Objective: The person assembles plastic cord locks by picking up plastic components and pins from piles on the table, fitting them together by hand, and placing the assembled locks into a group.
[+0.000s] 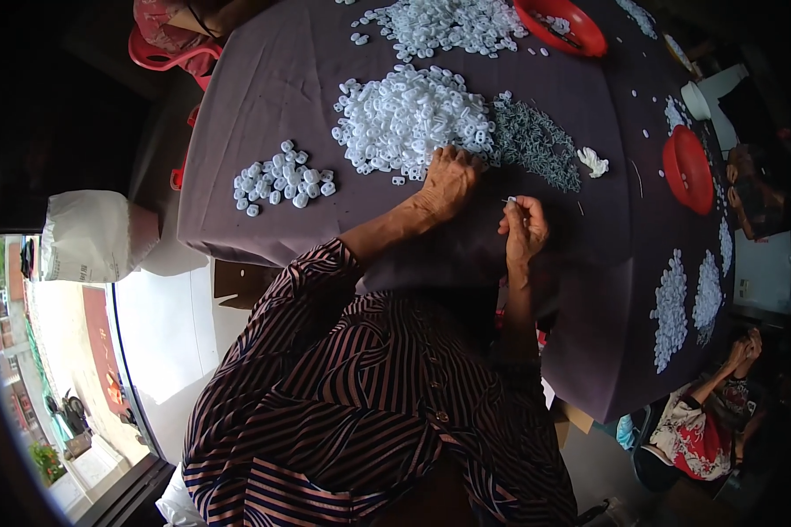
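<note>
My left hand [453,183] lies at the near edge of a large heap of small white plastic pieces [404,114], rounded, with holes. Its fingers are curled down against the heap; the fingertips and anything in them are hidden. To its right, my right hand [526,232] is raised near the table's front edge, thumb and fingers pinched on a small thin pin-like piece [507,201]. Beside the white heap spreads a pile of small grey nail-like pieces [536,140]. A smaller group of white pieces [283,178] lies apart on the left.
A dark cloth covers the table [606,290]. Farther off are another white heap [448,25], a red bowl [561,26] and a second red bowl [687,169]. Crumpled white material [593,162] lies right of the grey pile. Other people sit at the far left and lower right.
</note>
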Available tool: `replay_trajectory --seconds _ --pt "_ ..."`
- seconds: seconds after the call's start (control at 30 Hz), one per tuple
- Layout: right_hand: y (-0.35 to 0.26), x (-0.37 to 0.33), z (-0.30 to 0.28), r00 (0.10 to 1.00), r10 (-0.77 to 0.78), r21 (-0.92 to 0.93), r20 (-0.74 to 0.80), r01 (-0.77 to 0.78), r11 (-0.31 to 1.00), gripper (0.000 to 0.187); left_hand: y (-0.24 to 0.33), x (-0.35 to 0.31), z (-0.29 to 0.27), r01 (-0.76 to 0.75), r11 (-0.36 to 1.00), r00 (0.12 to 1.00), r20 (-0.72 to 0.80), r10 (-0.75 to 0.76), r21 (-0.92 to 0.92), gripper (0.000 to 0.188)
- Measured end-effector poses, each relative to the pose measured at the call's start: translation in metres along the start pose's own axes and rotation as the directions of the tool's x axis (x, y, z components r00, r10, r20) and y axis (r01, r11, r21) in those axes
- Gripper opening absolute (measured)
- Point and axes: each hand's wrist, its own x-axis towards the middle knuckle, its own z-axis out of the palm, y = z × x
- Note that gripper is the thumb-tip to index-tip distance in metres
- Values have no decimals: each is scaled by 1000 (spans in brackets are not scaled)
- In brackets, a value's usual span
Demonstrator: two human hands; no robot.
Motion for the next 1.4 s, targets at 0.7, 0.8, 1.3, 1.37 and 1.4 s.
replay_trajectory --seconds 0.7,0.8,1.3,1.37,1.4 --pt "-9 2 -23 999 24 27 22 -24 999 10 15 -12 -32 226 45 946 208 -250 -973 7" --pt "-9 3 -23 1000 24 15 19 -24 1000 10 14 -18 -35 256 71 935 229 -269 -964 8" --pt "-27 -14 11 1000 0 -46 12 0 999 8 -20 -63 -35 -138 968 955 -286 74 -210 10" --pt "-34 -17 15 1000 3 -42 22 -2 999 7 -22 -71 -37 -82 977 983 -175 48 -195 12" --pt "-34 -16 15 1000 -5 -32 27 5 999 7 -23 -71 -39 -81 979 983 -180 46 -189 12"
